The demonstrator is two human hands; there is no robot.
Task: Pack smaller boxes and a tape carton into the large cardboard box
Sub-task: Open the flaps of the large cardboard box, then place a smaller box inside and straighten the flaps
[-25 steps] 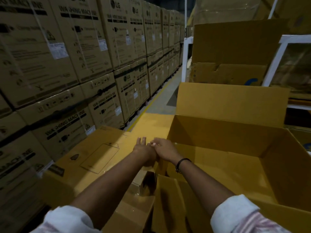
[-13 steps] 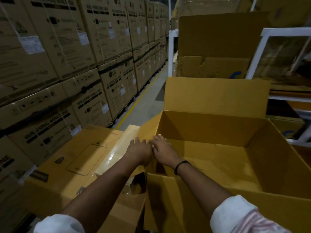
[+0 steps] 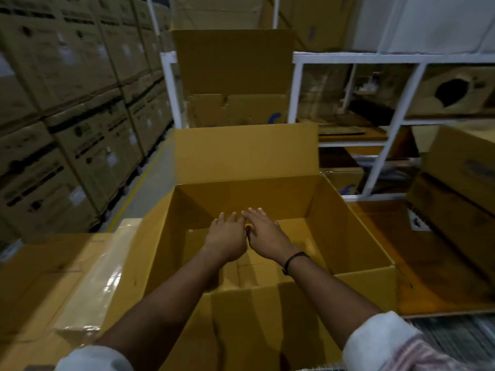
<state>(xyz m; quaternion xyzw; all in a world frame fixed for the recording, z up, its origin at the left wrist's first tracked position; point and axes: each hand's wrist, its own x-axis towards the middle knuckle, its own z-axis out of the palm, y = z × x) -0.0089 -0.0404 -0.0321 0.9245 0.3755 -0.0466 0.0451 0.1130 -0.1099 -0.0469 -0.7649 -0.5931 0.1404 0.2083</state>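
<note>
The large cardboard box [image 3: 356, 236] stands open in front of me, its four flaps up or folded outward, with only its bare bottom showing inside. My left hand [image 3: 226, 238] and my right hand [image 3: 265, 235] hover side by side over the box's opening, fingers straight and pointing away from me, holding nothing. The two hands almost touch at the thumbs. A black band circles my right wrist. A flat carton wrapped in shiny clear tape [image 3: 99, 285] lies just left of the big box, on top of other brown boxes.
Stacked washing-machine cartons [image 3: 67, 129] wall off the left side beyond a floor aisle [image 3: 150, 188]. A white metal rack [image 3: 388, 145] with cardboard stands behind and right. Brown boxes [image 3: 460, 183] sit at the right; a flat cardboard sheet [image 3: 428, 263] lies beside the big box.
Both hands moved from the box's left edge to over the middle of its opening. My view swung right, so the rack and right-hand boxes came into sight.
</note>
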